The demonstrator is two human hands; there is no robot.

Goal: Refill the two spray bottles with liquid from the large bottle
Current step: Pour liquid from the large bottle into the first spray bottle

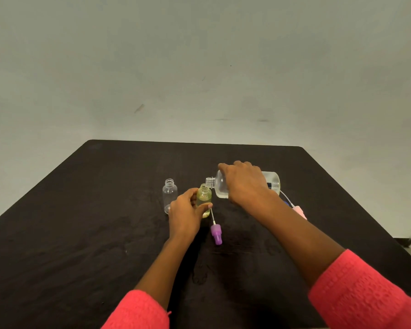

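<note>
My right hand point(243, 181) grips the large clear bottle point(272, 181), which is tipped on its side with its open neck over the mouth of a small yellowish spray bottle point(204, 197). My left hand point(188, 211) holds that small bottle upright on the black table point(81, 222); liquid stands in it. A second small clear bottle point(169, 194) stands uncapped and looks empty just left of my left hand. A purple spray cap point(216, 233) with its dip tube lies in front of the yellowish bottle. A pink spray cap point(299, 211) with tube lies under my right forearm.
The black tabletop ends at a pale wall behind, and its right edge drops to the floor at the far right. A damp-looking patch point(201, 274) marks the cloth between my forearms.
</note>
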